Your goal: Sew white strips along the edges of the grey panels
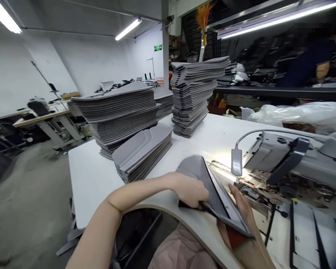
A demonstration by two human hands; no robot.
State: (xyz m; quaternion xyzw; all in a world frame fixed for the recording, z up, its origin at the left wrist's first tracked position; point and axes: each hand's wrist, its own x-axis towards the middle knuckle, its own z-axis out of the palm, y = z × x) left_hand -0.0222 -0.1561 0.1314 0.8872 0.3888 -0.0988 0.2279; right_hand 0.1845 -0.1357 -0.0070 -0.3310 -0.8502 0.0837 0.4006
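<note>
A grey padded fabric panel [192, 166] with a black-edged fold is tilted up at the front of the white table, left of the sewing machine [294, 160]. My left hand [192, 189] is closed on the panel's near edge, its fingertips tucked out of sight. On the other side, my right hand [242, 205] grips the panel along its right border, and the panel partly covers that palm. A reddish-brown patch [236, 236] shows below the panel by my right wrist. The machine's lamp lights the needle area just beyond my right fingers.
Grey panels lie in a low stack [145, 149], with a taller stack [120, 116] behind it and another tall stack [194, 97] at the back of the white table [95, 179]. Clear plastic sheeting [296, 116] lies behind the machine. A person [308, 67] is at the far right.
</note>
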